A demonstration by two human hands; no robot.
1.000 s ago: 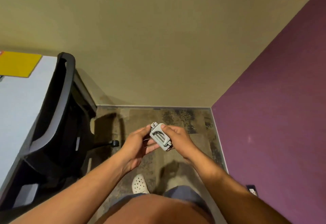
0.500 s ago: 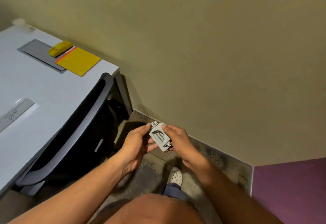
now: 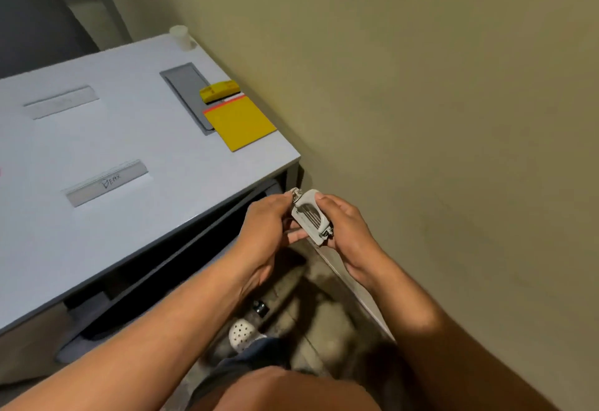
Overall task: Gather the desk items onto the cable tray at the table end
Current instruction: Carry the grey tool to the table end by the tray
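Observation:
Both hands hold a small grey slotted device [image 3: 310, 216] in the air beside the table's near right corner. My left hand [image 3: 267, 229] grips its left end and my right hand [image 3: 345, 229] grips its right side. On the white table [image 3: 97, 151], a grey cable tray [image 3: 186, 86] is set flush into the top at the wall end. A yellow oblong item [image 3: 218, 91] lies on the tray's right edge, and a yellow notepad [image 3: 240, 122] overlaps the tray's near corner.
Two clear name holders [image 3: 107, 182] [image 3: 61, 101] lie on the table. A white cup [image 3: 180, 36] stands at the far corner. A dark office chair [image 3: 162, 268] is tucked under the table. The beige wall [image 3: 421, 119] runs along the right.
The view has swung left and up, bringing the table, tray and yellow items into full sight. Both hands keep the same grip on the grey device.

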